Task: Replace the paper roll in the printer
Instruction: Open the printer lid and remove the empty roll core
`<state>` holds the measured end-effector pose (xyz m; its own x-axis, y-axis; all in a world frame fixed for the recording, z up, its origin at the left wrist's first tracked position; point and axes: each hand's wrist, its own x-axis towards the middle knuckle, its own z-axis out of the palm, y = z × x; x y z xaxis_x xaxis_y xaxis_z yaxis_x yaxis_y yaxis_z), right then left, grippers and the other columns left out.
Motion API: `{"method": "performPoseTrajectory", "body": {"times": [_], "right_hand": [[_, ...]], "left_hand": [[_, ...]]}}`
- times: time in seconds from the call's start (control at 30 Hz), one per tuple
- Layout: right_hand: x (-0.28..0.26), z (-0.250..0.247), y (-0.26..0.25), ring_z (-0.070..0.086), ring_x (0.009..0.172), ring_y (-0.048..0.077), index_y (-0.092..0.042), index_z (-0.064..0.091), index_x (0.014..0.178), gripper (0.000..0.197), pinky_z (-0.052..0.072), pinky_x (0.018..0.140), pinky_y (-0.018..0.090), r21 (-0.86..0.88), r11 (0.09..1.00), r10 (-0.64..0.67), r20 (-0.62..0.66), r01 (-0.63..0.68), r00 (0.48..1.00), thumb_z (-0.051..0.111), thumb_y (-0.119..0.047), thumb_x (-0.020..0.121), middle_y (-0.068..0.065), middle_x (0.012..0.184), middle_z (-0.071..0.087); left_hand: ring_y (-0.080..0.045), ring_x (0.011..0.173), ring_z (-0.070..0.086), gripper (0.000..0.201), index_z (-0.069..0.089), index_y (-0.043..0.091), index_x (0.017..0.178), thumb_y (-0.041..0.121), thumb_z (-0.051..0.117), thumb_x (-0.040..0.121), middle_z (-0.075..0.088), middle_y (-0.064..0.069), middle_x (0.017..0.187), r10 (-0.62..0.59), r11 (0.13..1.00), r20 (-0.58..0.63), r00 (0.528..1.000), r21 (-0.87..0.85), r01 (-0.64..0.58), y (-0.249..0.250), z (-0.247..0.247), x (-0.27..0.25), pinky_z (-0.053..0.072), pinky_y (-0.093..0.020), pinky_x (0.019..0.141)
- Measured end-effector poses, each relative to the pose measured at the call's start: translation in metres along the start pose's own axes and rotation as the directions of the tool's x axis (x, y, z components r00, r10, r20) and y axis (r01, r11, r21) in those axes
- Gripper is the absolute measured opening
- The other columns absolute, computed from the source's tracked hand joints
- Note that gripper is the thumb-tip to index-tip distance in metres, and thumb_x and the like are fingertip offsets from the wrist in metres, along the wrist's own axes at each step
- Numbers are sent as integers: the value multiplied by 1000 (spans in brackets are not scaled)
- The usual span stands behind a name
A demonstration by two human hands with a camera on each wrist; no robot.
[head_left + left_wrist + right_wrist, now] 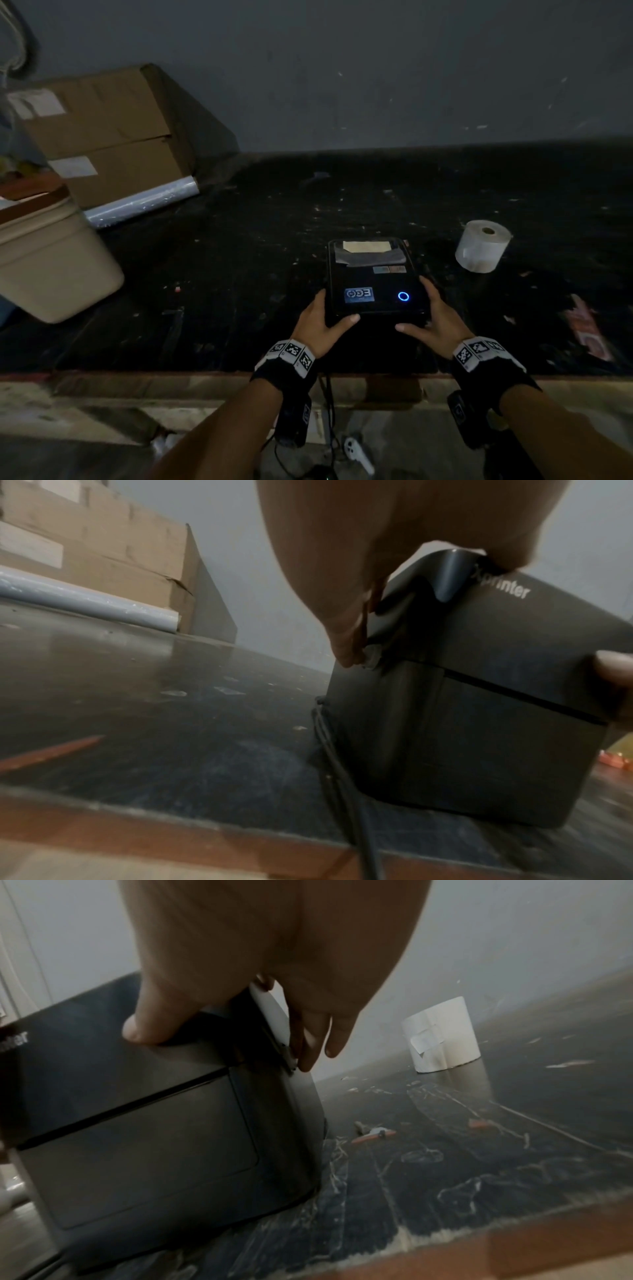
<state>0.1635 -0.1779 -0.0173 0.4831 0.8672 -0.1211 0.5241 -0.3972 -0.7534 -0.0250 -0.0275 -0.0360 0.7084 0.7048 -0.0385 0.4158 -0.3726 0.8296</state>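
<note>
A black printer (373, 281) stands near the front edge of the dark table (239, 274), its lid down and a blue ring light (403, 296) glowing on top. My left hand (330, 310) grips its near left corner, thumb on the front edge and fingers down the side (349, 647). On the near right corner my right hand (426, 308) grips the same way, its fingertips (304, 1053) at a side latch. The printer body (462, 723) (137, 1137) fills both wrist views. A white paper roll (483, 245) (440, 1034) stands upright to the right, apart from both hands.
A cardboard box (102, 137) with a roll of clear film (144, 202) against it sits at the back left. A beige bin (51, 267) stands left of the table. A cable (342, 777) drops over the front edge. A reddish packet (587, 329) lies far right.
</note>
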Motion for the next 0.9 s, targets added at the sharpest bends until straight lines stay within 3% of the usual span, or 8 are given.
{"method": "performPoseTrajectory", "body": {"times": [0.2,0.43,0.57,0.63,0.77,0.9], "right_hand": [[1,-1,2,40,132,24,-29,-7,144,111,32,112,41,-89,996,29,4,-28,1000,72,-48,68,10,149,35],[0,-5,0,34,136,27,-30,-7,143,108,23,115,45,-111,993,48,-6,-49,999,69,-51,70,9,150,32],[2,-9,-6,40,132,29,-35,-4,142,104,30,112,43,-65,992,105,1,-105,994,70,-50,70,10,147,38],[5,-14,-14,46,126,33,-36,4,140,99,38,107,45,-48,989,135,-47,-137,990,70,-53,68,13,143,43],[10,-21,-35,54,115,36,-19,23,133,78,47,93,41,27,992,129,-248,-126,960,67,-46,74,20,131,52],[22,-24,-53,59,106,36,-11,36,120,55,49,91,48,36,999,34,-442,-21,896,64,-36,80,21,118,59]], "left_hand": [[-18,127,47,74,30,21,138,44,66,77,48,-6,140,37,999,-3,999,-4,-37,-2,1,0,35,-20,98],[-16,131,42,85,22,37,142,50,69,72,44,-2,143,58,995,-26,998,-75,-60,-3,-1,4,34,-24,102],[-15,124,46,78,30,37,140,47,69,73,49,-4,137,62,995,-87,994,-71,-69,1,-4,4,34,-21,98],[-8,114,49,67,41,33,135,44,69,74,55,-3,129,94,992,-154,984,-73,-106,12,-9,5,35,-16,93],[-4,98,58,45,63,24,114,44,69,74,67,5,107,113,989,-313,943,-55,-136,42,-22,19,38,-2,79],[-14,87,66,42,70,17,91,54,69,70,74,-1,91,42,996,-392,919,-62,-72,64,-34,44,51,-23,82]]}}
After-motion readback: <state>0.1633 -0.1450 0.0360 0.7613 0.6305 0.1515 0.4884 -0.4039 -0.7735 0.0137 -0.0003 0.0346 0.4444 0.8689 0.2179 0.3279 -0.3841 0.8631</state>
